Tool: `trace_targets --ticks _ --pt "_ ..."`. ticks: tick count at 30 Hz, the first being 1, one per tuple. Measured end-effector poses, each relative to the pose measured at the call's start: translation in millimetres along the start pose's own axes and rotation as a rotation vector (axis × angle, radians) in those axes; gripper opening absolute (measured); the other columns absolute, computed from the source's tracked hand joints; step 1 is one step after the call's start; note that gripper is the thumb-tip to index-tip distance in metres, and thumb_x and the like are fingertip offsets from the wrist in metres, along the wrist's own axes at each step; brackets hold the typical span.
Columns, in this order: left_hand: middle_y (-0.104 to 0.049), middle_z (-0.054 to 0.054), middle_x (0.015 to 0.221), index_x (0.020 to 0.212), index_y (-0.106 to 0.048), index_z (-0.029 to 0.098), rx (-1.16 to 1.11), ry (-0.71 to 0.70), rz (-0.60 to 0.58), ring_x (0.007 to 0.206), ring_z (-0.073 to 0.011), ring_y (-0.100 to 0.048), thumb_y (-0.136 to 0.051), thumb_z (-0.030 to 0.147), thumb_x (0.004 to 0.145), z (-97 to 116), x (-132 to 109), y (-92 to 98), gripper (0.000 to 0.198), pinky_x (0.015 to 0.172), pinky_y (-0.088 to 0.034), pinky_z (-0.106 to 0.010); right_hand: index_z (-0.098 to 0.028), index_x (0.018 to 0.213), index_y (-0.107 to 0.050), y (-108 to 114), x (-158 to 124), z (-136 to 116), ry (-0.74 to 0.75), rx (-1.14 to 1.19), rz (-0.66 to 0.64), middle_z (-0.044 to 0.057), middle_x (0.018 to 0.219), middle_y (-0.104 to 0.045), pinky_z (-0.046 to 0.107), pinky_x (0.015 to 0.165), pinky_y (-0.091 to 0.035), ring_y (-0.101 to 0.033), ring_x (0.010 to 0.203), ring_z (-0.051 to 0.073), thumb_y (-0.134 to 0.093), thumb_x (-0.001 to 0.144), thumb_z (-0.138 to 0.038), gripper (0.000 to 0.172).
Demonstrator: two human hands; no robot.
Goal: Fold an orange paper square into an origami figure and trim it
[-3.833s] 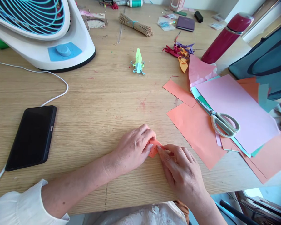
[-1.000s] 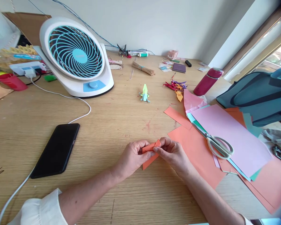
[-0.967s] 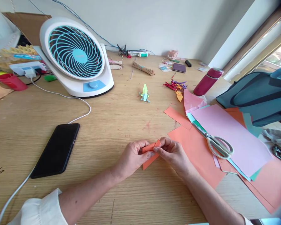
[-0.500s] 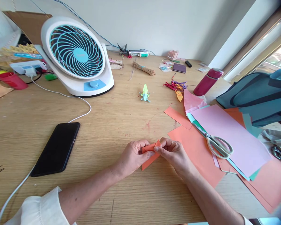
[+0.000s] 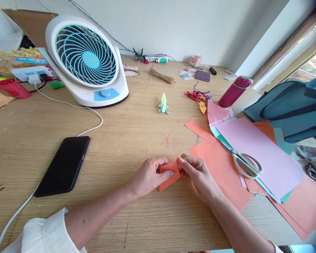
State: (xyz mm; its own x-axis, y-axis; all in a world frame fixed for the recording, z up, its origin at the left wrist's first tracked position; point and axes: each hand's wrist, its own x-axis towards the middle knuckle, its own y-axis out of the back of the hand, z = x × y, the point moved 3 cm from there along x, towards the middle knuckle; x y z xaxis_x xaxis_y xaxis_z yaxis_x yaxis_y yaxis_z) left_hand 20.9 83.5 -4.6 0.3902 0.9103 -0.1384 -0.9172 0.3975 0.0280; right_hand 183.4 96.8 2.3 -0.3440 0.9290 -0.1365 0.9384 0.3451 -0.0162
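Note:
A small folded orange paper piece [image 5: 170,174] is held just above the wooden table [image 5: 116,140] near its front edge. My left hand [image 5: 150,175] pinches its left side, thumb on top. My right hand [image 5: 196,172] pinches its upper right corner with the fingertips. Both hands are closed on the paper. One pointed end of the paper hangs down toward the table, between the two hands.
A black phone [image 5: 63,165] on a white cable lies at left. A white and blue fan [image 5: 86,61] stands behind it. Coloured paper sheets [image 5: 258,154] with scissors [image 5: 242,161] lie at right. A small green paper figure [image 5: 163,103], a red bottle [image 5: 234,92] and a blue bag [image 5: 292,109] are further back.
Since 3.8 s ago the paper has been lifted off the table and my view has risen. In the last second my right fingertips shifted slightly right along the paper's top corner.

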Motion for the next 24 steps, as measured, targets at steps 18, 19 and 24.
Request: trace_targets --ticks 18,19,24 --pt "-0.039 0.005 0.062 0.066 -0.048 0.016 0.137 0.033 0.083 0.057 -0.0079 -0.035 -0.063 0.041 0.084 -2.2 -2.0 -2.8 0.035 0.049 -0.028 -0.018 -0.018 0.070 -0.057 -3.5 0.4 6.7 -0.013 0.116 -0.022 -0.002 0.066 -0.058 0.024 0.059 -0.037 -0.050 0.063 0.011 -0.083 0.073 -0.042 0.036" --pt "-0.039 0.005 0.062 0.066 -0.047 0.017 0.145 0.035 0.083 0.057 -0.0080 -0.035 -0.063 0.040 0.084 -2.1 -2.0 -2.9 0.035 0.049 -0.027 -0.018 -0.018 0.069 -0.057 -3.2 0.4 6.1 -0.014 0.110 -0.017 -0.002 0.065 -0.058 0.024 0.059 -0.037 -0.049 0.062 0.011 -0.083 0.073 -0.043 0.037" --pt "-0.042 0.004 0.063 0.069 -0.051 0.016 0.174 0.051 0.064 0.058 -0.0084 -0.037 -0.062 0.036 0.084 -3.3 -1.9 -3.3 0.027 0.050 -0.029 -0.018 -0.018 0.066 -0.054 -2.1 0.0 3.4 -0.013 0.059 -0.012 -0.003 0.062 -0.050 0.023 0.056 -0.033 -0.043 0.059 0.010 -0.076 0.079 -0.049 0.041"
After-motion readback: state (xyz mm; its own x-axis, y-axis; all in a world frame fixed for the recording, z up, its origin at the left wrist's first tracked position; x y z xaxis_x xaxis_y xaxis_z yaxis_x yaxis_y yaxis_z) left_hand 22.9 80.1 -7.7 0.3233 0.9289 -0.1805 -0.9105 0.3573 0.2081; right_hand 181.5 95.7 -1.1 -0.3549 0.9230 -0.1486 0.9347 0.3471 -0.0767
